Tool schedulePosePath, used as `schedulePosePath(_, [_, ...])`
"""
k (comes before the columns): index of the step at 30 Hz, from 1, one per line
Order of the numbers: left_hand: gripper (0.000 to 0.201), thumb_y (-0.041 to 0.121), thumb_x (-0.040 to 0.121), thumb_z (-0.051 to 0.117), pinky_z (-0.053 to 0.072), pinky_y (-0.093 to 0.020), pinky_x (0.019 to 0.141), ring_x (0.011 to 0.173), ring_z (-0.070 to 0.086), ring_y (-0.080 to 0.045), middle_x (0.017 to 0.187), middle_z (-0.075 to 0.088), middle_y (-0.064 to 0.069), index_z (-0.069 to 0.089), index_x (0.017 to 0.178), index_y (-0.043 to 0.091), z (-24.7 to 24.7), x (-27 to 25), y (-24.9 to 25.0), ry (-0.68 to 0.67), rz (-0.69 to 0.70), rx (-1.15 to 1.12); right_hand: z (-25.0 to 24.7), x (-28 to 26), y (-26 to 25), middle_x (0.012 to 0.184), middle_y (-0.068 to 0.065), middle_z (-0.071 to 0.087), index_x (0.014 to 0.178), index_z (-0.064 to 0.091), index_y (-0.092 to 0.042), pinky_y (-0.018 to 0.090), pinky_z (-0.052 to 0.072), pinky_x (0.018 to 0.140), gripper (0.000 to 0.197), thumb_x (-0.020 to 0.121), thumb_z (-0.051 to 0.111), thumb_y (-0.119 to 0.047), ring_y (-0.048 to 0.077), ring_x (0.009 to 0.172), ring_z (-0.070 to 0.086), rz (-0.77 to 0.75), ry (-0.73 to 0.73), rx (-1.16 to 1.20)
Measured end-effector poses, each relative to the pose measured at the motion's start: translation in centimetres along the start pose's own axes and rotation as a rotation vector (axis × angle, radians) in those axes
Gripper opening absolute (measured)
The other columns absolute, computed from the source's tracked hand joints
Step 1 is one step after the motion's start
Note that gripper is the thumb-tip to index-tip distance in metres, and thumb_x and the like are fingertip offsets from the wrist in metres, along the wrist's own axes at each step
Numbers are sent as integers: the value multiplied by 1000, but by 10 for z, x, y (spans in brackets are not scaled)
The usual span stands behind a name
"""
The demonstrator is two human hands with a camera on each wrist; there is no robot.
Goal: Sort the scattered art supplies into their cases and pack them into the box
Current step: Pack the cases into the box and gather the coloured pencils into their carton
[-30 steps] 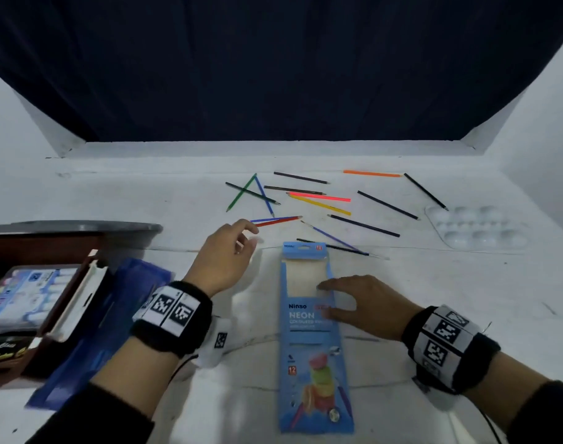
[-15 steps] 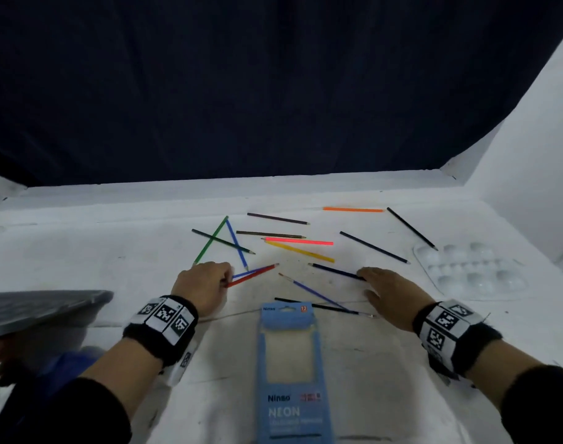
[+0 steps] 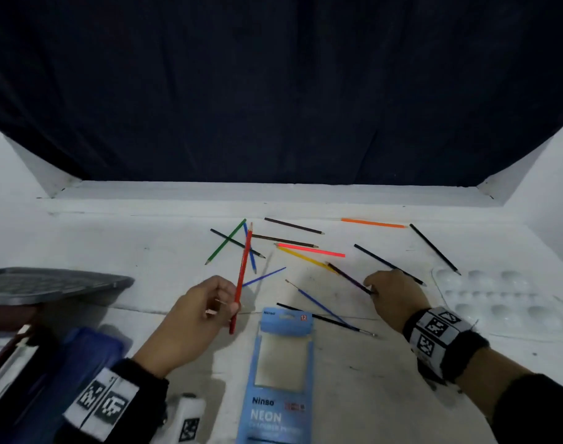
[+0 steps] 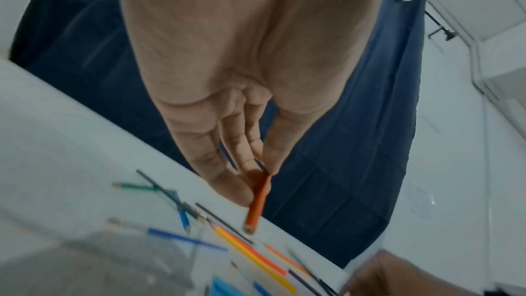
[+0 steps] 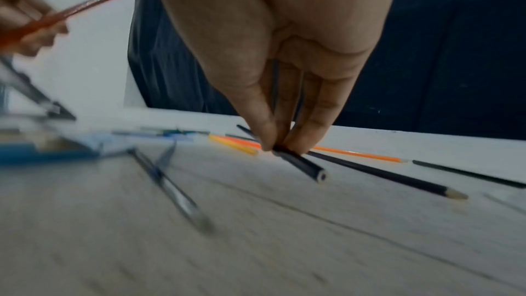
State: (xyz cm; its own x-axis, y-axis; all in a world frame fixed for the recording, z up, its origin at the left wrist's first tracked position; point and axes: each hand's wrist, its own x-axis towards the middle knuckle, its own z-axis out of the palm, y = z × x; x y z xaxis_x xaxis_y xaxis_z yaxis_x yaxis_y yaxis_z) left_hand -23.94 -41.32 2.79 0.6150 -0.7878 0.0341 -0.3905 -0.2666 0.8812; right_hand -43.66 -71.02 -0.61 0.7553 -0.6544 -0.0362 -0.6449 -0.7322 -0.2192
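My left hand [image 3: 206, 310] pinches a red pencil [image 3: 240, 280] lifted off the table, its tip pointing away from me; the left wrist view shows its butt end [image 4: 257, 205] between thumb and fingers. To the right, my right hand [image 3: 392, 293] pinches a dark purple pencil [image 3: 349, 278] near its butt end [image 5: 301, 163], just above the table. A blue Neon pencil case [image 3: 281, 373] lies flat between my hands. Several coloured pencils [image 3: 309, 249] lie scattered farther back. Two thin brushes [image 3: 325, 310] cross in front of the case.
A white paint palette [image 3: 504, 302] lies at the right. At the left stands an open brown box [image 3: 8, 341] with a grey lid [image 3: 49, 283] behind it and a blue pouch [image 3: 78, 363] beside it. A dark curtain hangs behind the table.
My left hand has lifted the red pencil off the table and drawn back. My right hand has picked up the dark purple pencil by its end.
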Motion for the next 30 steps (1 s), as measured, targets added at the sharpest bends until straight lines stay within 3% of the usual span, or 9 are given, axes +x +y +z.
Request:
schedulePosePath(3, [14, 0, 94, 62, 60, -45, 80, 77, 69, -23, 74, 64, -5, 57, 102, 11, 23, -25, 7, -79, -44, -139, -7, -12, -11, 88, 4, 70, 113, 69, -10, 22, 57, 69, 30, 83, 68, -1, 21, 77, 70, 6, 102, 526])
schedulePosePath(6, [21, 1, 95, 62, 60, -41, 79, 78, 70, -25, 84, 63, -14, 57, 107, 16, 39, -31, 5, -124, -46, -105, -16, -38, -41, 79, 10, 70, 103, 66, -10, 37, 62, 68, 25, 83, 70, 3, 23, 73, 73, 19, -10, 994])
schedulePosePath(10, [17, 12, 93, 65, 58, -45, 74, 76, 70, -24, 83, 68, -7, 54, 98, 23, 47, -21, 1, -202, -11, 96, -7, -66, -79, 80, 16, 68, 94, 57, -4, 45, 62, 70, 15, 86, 65, 6, 28, 76, 73, 3, -133, 1191])
schedulePosePath(14, [17, 18, 93, 63, 58, -35, 69, 75, 70, -14, 87, 71, 1, 49, 96, 27, 49, -11, 4, -316, 6, 251, 11, -77, -98, 82, 19, 71, 98, 51, -1, 40, 61, 71, 4, 96, 53, -2, 33, 76, 71, 18, -304, 1213])
schedulePosePath(18, [21, 16, 90, 66, 59, -30, 68, 74, 71, -10, 87, 71, 0, 53, 104, 25, 50, 1, 9, -307, 7, 310, 26, -73, -103, 91, 15, 73, 101, 51, -6, 45, 60, 78, 5, 98, 52, -9, 30, 83, 71, -49, -355, 1032])
schedulePosePath(20, [23, 20, 87, 70, 60, -33, 73, 78, 71, -11, 88, 71, 1, 55, 106, 23, 52, 9, 8, -294, -11, 370, 31, -69, -106, 96, 14, 70, 101, 51, -7, 43, 61, 75, 9, 97, 56, -14, 27, 81, 71, -56, -359, 929])
schedulePosePath(24, [25, 28, 83, 75, 53, -29, 79, 91, 65, -18, 96, 65, 3, 57, 100, 22, 57, 26, 4, -297, -13, 609, 28, -59, -111, 93, 14, 65, 93, 51, -6, 29, 60, 59, 12, 95, 60, -14, 18, 65, 69, -52, -340, 768])
schedulePosePath(27, [45, 28, 79, 79, 49, -31, 89, 102, 57, -20, 111, 58, -3, 56, 117, 18, 58, 33, -1, -287, -48, 710, 24, -54, -115, 92, 14, 67, 98, 53, -6, 38, 61, 63, 12, 90, 62, -5, 22, 64, 69, -33, -337, 701])
schedulePosePath(30, [57, 23, 79, 78, 51, -32, 88, 101, 58, -19, 115, 58, -2, 46, 125, 33, 55, 31, -8, -286, -49, 626, 23, -51, -118, 93, 12, 64, 113, 50, -7, 45, 61, 73, 32, 86, 65, -1, 28, 78, 68, -45, -339, 713])
